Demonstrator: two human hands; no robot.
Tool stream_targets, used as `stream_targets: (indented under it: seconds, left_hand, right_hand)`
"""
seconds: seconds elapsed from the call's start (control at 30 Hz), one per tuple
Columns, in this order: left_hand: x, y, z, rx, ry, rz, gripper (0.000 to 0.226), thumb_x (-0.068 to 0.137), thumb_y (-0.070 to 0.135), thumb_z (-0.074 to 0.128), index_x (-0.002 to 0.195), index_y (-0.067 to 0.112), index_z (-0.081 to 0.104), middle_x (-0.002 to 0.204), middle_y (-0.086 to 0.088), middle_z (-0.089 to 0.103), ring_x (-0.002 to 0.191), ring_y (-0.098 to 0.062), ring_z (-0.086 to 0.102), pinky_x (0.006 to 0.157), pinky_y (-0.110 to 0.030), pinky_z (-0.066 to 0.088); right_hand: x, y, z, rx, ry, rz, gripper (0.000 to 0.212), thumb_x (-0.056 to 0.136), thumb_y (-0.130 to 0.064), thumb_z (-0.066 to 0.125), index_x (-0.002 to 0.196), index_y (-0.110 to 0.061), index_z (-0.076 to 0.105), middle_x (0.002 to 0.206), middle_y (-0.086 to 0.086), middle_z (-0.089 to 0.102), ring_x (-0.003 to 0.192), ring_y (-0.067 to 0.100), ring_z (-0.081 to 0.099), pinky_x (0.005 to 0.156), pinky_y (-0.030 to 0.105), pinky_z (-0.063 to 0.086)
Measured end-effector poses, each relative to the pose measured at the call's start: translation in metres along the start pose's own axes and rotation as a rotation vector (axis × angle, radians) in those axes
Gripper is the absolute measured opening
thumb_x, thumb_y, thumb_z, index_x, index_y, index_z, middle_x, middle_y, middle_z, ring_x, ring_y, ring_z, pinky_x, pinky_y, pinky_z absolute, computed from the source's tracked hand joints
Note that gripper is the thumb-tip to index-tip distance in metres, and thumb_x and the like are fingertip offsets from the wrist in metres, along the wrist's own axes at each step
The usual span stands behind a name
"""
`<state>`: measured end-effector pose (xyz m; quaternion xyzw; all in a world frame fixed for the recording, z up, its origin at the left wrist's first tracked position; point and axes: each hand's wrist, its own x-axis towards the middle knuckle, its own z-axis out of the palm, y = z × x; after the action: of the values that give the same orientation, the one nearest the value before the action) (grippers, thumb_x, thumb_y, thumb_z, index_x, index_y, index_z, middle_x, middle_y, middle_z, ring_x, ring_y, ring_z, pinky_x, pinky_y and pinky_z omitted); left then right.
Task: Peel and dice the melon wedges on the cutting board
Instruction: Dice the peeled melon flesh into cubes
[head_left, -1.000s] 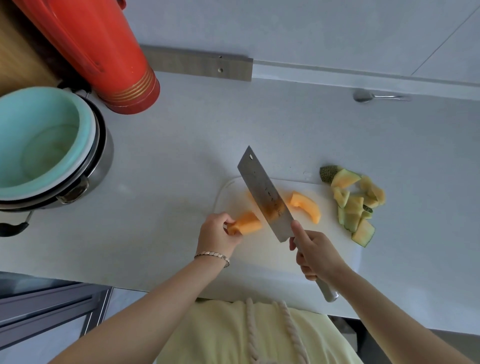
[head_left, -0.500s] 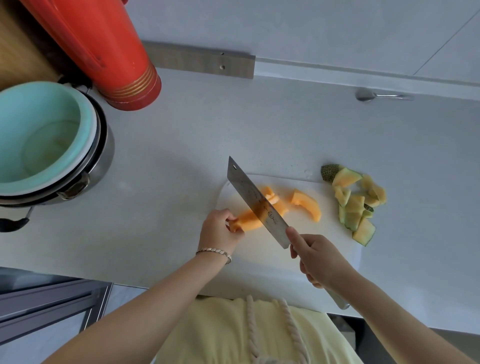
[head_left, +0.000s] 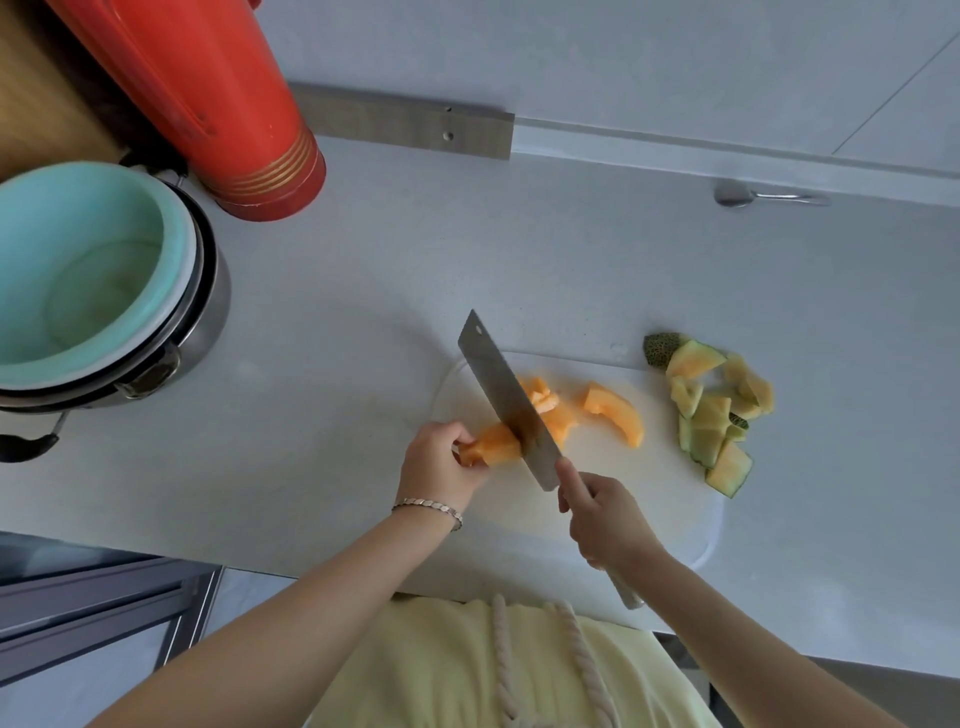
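Left hand (head_left: 441, 462) pinches the end of a peeled melon wedge (head_left: 496, 449), fingers curled over it, at the left edge of the cutting board (head_left: 649, 509). Right hand (head_left: 602, 519) is wrapped round the handle of a cleaver (head_left: 506, 400), forefinger laid up against the blade's heel. Most of the handle is hidden in the fist; only its butt pokes out below the wrist. Hands are apart, w/ the blade btwn them.

The blade is down across the wedge. The cut itself is hidden behind the steel, so I can't tell how deep it sits. Just past the blade, toward the board's middle, some orange chunks (head_left: 545, 405) lie bunched, too blurry to count. Nearer the board's right side a second peeled wedge (head_left: 613, 413) lies curved, apart from the chunks. Rind pieces (head_left: 711, 410) are heaped at the board's far-right edge; can't tell which lie on it & which on the table (head_left: 363, 312).

The board is white on pale, so its far edge is hard to pick out. Its near edge is partly covered by the arms & a pale yellow garment (head_left: 441, 665).

Well left of the board sits a steel pot (head_left: 208, 312) w/ a teal bowl (head_left: 78, 260) in it, cut off by the frame. A red flask (head_left: 208, 104) stands beyond, top out of view. Far beyond the board's right side, by the wall, there's a small metal utensil (head_left: 763, 196), too small to identify.
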<state>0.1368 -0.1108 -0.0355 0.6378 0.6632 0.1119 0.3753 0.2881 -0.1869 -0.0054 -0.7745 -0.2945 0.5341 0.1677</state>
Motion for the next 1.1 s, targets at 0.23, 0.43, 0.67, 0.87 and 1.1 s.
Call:
stream_targets:
  seconds: [0.23, 0.43, 0.67, 0.87, 1.1]
  left_hand:
    - [0.0, 0.0, -0.001, -0.007, -0.005, 0.007, 0.014, 0.071, 0.004, 0.068, 0.084, 0.005, 0.065, 0.086, 0.0, 0.052, 0.073, -0.015, 0.051, 0.066, -0.018, 0.035]
    - [0.002, 0.0, -0.001, 0.001, -0.014, 0.017, 0.016, 0.072, 0.004, 0.066, 0.088, 0.005, 0.065, 0.091, -0.003, 0.056, 0.078, -0.015, 0.051, 0.07, -0.018, 0.038]
    - [0.003, 0.001, -0.001, -0.008, -0.024, 0.023, 0.017, 0.072, 0.004, 0.068, 0.089, 0.005, 0.066, 0.101, -0.01, 0.063, 0.077, -0.015, 0.052, 0.07, -0.018, 0.04]
    - [0.004, -0.002, -0.001, -0.022, -0.025, 0.017, 0.017, 0.071, 0.002, 0.068, 0.087, 0.005, 0.067, 0.098, -0.009, 0.063, 0.076, -0.016, 0.052, 0.07, -0.019, 0.04]
    - [0.004, -0.004, -0.001, -0.001, -0.03, 0.013, 0.016, 0.071, 0.003, 0.067, 0.087, 0.004, 0.067, 0.089, 0.0, 0.052, 0.075, -0.017, 0.051, 0.069, -0.018, 0.038]
  right_hand:
    - [-0.012, -0.015, -0.023, 0.157, -0.053, 0.06, 0.054, 0.091, -0.058, 0.037, 0.071, -0.008, 0.045, 0.041, -0.002, 0.032, 0.033, 0.012, 0.026, 0.04, 0.017, 0.024]
    - [-0.026, -0.018, -0.03, 0.081, -0.054, 0.053, 0.053, 0.09, -0.059, 0.039, 0.068, -0.01, 0.044, 0.04, -0.003, 0.032, 0.032, 0.012, 0.025, 0.039, 0.016, 0.024]
    - [-0.025, -0.013, -0.023, -0.029, -0.071, 0.067, 0.054, 0.089, -0.06, 0.038, 0.067, -0.011, 0.045, 0.045, -0.001, 0.035, 0.031, 0.012, 0.027, 0.038, 0.017, 0.026]
    - [-0.029, -0.007, -0.022, -0.076, -0.051, 0.063, 0.053, 0.089, -0.059, 0.04, 0.067, -0.011, 0.044, 0.045, -0.002, 0.035, 0.032, 0.012, 0.027, 0.038, 0.018, 0.025]
    - [-0.017, 0.001, -0.003, -0.177, -0.005, -0.01, 0.052, 0.089, -0.059, 0.037, 0.069, -0.011, 0.039, 0.057, 0.005, 0.033, 0.052, 0.02, 0.029, 0.055, 0.029, 0.028]
